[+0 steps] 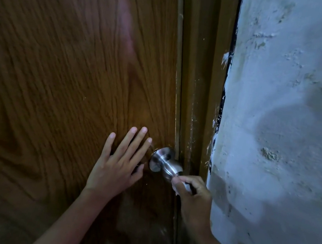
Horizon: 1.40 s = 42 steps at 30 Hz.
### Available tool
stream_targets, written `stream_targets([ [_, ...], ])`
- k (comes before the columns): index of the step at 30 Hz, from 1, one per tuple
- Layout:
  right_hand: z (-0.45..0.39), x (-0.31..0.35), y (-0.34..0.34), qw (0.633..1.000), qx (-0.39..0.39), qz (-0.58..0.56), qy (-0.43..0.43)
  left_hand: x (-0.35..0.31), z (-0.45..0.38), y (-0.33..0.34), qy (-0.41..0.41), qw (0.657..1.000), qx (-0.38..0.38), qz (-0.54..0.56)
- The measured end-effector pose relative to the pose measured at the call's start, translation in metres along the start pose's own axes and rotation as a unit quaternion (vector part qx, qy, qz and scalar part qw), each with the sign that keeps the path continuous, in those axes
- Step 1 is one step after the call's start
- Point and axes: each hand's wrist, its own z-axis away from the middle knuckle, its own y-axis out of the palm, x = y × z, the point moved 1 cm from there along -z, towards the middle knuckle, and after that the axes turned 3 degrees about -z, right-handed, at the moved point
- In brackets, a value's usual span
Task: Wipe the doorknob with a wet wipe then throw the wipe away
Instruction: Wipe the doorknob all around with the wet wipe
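Observation:
A silver metal doorknob (163,162) sticks out of the brown wood-grain door (71,70) near its right edge. My right hand (193,198) is closed around the knob's outer end, holding a white wet wipe (183,186) pressed against it; only small bits of the wipe show between the fingers. My left hand (117,163) lies flat on the door just left of the knob, fingers spread and pointing up, holding nothing.
The brown door frame (201,86) runs down right of the door. Beyond it is a rough, flaking pale blue-white wall (288,117). The scene is dim.

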Motion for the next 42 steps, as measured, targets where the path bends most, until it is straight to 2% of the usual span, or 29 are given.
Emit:
stream_targets([
  [7, -0.004, 0.000, -0.010, 0.998, -0.044, -0.047, 0.006, 0.000, 0.000, 0.000, -0.001, 1.000, 0.002, 0.009],
  [14, -0.003, -0.012, -0.003, 0.989, -0.014, 0.086, -0.117, -0.001, 0.000, 0.000, -0.001, 1.000, -0.004, 0.001],
  [18, -0.006, -0.010, -0.006, 0.989, -0.030, 0.091, -0.115, -0.001, 0.000, 0.000, 0.001, 1.000, -0.008, -0.004],
  [21, -0.005, 0.000, -0.001, 0.991, -0.007, 0.078, -0.107, 0.000, 0.000, 0.000, 0.003, 1.000, -0.004, -0.003],
  [24, -0.004, -0.005, -0.001, 0.980, 0.020, 0.104, -0.167, 0.000, 0.000, 0.000, 0.003, 1.000, -0.001, -0.008],
  [30, -0.009, -0.014, -0.005, 0.981, -0.004, 0.123, -0.151, -0.001, -0.001, -0.001, -0.001, 1.000, 0.000, -0.001],
  [35, -0.009, -0.007, -0.002, 0.978, 0.015, 0.113, -0.176, 0.000, 0.000, 0.000, 0.001, 1.000, 0.007, 0.001],
  [42, -0.009, -0.008, -0.005, 0.981, 0.003, 0.123, -0.149, -0.003, 0.001, 0.001, -0.007, 1.000, 0.012, 0.005],
])
